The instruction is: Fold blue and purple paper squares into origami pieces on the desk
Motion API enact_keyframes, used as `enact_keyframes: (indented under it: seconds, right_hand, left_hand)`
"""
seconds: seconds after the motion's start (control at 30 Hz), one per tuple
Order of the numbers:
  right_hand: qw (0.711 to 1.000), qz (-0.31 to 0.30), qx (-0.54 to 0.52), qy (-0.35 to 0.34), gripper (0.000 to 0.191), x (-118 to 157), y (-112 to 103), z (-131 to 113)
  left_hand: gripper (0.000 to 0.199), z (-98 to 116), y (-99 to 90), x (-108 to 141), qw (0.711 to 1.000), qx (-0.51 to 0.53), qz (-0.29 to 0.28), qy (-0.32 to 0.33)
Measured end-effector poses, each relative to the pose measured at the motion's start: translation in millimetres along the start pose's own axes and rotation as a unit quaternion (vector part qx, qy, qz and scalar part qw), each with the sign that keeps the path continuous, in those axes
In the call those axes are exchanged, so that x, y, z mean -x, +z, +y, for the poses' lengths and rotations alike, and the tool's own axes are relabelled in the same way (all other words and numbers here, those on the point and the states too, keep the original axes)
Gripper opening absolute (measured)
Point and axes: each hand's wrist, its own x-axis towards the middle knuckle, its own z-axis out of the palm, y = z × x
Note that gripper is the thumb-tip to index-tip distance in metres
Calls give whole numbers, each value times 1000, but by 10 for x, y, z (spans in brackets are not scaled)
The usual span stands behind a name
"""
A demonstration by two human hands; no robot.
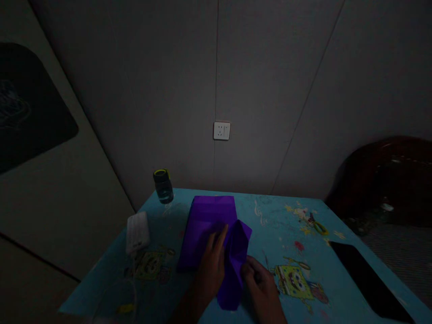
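A folded purple paper piece (205, 225) lies on the blue cartoon-printed table, its right part raised into a creased flap (239, 243). My left hand (212, 263) rests on the paper beside the flap, fingers stretched out and pointing away from me. My right hand (259, 281) is at the flap's right edge, its fingers curled and pinching the paper there. The flap stands partly open at its far end, and its near end reaches toward the table's front.
A water bottle (164, 186) stands at the table's back left, with a white power bank (137, 233) and cable nearer. Scissors (320, 227) lie at the back right, a black flat object (367, 279) along the right edge. Behind is a wall with a socket (222, 131).
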Motion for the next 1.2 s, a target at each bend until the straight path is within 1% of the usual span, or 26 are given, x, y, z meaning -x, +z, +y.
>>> enact_keyframes:
  seconds: [0.07,0.13,0.23,0.3,0.4,0.53,0.57,0.63,0.7,0.77,0.8,0.87,0.93,1.03,1.13,1.2]
  right_hand:
    - [1000,13,23,-9,52,26,-3,55]
    - [998,19,60,-24,51,51,-3,112]
    - [992,13,108,-57,50,90,29,183]
    - [989,-3,122,-84,48,110,55,203]
    - [979,-45,151,-131,42,119,43,191]
    - [954,-96,208,-194,37,103,-69,165]
    - [950,-101,217,-199,37,100,-98,169]
    - [949,-97,225,-200,36,98,-141,193]
    - [953,-81,221,-191,35,98,-160,224]
    - [962,-58,204,-172,35,94,-158,241]
    - [968,-46,192,-158,36,89,-151,240]
    - [978,-18,165,-124,38,73,-133,220]
    - [986,10,140,-89,42,51,-117,194]
    - [990,32,125,-54,49,17,-101,202]
    - [990,34,131,-25,56,9,-82,283]
    - [992,31,122,7,59,28,-55,331]
  left_hand:
    - [57,27,-33,-2,998,-50,-28,-9]
    - [67,49,-56,-14,989,-132,-64,-30]
    - [83,62,-58,-34,956,-269,-110,-31]
    - [83,67,-50,-44,939,-321,-121,-14]
    - [77,79,-44,-61,926,-346,-149,8]
    - [74,76,-35,-82,912,-352,-208,31]
    - [74,70,-33,-82,914,-342,-216,30]
    - [78,55,-37,-73,933,-284,-220,19]
    - [83,37,-52,-53,964,-170,-203,4]
    - [74,11,-68,-28,986,-36,-164,-12]
    - [66,-7,-73,-17,990,18,-139,-24]
    - [52,-50,-71,2,990,91,-90,-60]
    - [48,-102,-54,20,987,130,-51,-85]
    - [49,-183,0,60,984,160,6,-83]
    - [45,-270,72,124,984,151,46,-87]
    - [39,-323,109,168,987,123,65,-82]
